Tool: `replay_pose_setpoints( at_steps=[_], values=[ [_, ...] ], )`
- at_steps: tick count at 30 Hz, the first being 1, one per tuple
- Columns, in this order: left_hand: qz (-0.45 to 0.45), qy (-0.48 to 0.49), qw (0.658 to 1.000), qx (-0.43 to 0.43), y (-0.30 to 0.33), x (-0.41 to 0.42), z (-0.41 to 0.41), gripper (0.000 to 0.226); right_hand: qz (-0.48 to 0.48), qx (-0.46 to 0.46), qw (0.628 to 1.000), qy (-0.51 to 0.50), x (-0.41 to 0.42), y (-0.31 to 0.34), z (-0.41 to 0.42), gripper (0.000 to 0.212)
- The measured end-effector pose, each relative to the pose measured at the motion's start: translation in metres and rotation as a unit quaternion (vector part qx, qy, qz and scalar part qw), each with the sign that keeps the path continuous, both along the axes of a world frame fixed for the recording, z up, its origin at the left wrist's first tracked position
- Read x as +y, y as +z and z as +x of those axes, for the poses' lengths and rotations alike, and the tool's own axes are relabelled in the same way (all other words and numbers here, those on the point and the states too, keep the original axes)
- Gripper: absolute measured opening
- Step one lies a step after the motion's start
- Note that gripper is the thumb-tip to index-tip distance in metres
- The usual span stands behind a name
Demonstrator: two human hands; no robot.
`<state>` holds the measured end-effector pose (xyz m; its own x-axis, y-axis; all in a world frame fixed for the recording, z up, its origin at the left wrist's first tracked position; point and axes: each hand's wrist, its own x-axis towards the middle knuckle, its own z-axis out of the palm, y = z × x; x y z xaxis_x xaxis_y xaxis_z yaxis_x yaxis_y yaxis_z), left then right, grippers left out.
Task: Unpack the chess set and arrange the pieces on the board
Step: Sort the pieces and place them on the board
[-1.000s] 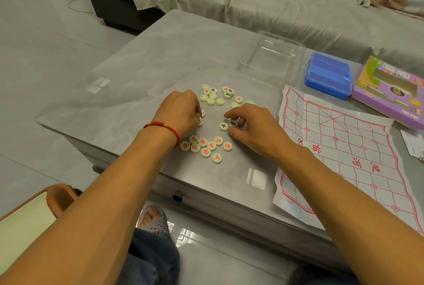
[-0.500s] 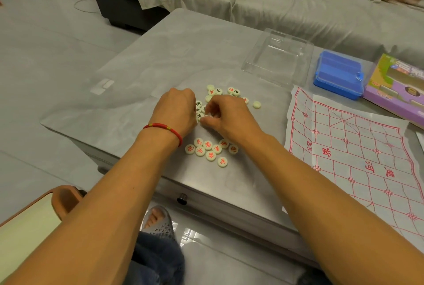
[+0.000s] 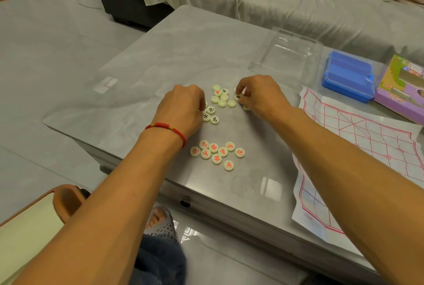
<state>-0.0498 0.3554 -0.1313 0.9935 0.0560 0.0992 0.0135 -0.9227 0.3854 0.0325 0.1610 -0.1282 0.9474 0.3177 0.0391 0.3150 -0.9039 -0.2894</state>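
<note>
Our right hand pinches a piece by its rim; left fingers curl over others, hold unclear. Discs look light, hard, slick.

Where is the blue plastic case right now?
In the head view, the blue plastic case sits at the table's far right, between the clear plastic lid and the purple box, just beyond the paper board.

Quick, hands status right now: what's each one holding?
Left hand: fingers curled down onto the black-marked pieces; whether it grips one cannot be told.
Right hand: pinching a chess piece at its fingertips.
</note>
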Motion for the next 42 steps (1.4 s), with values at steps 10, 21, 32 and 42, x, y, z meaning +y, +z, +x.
replay_pose_setpoints(
  at_steps=[10,21,32,42],
  values=[
    [-0.016,0.011,1.000,-0.008,0.006,-0.003,-0.003,0.025,-0.060,0.013,0.997,0.042,0.003,0.010,0.012,0.019],
    [-0.025,-0.027,0.999,0.002,0.012,-0.015,-0.009,0.024,-0.030,0.015,0.994,0.109,-0.005,0.038,-0.036,0.021],
    [-0.033,-0.202,0.977,0.059,0.018,-0.029,-0.022,0.028,0.060,0.151,0.983,0.091,-0.022,0.016,-0.088,0.017],
    [-0.019,-0.217,0.970,0.105,0.026,-0.031,-0.018,0.026,0.002,0.119,0.992,0.042,-0.039,0.019,-0.075,0.028]
  ],
)
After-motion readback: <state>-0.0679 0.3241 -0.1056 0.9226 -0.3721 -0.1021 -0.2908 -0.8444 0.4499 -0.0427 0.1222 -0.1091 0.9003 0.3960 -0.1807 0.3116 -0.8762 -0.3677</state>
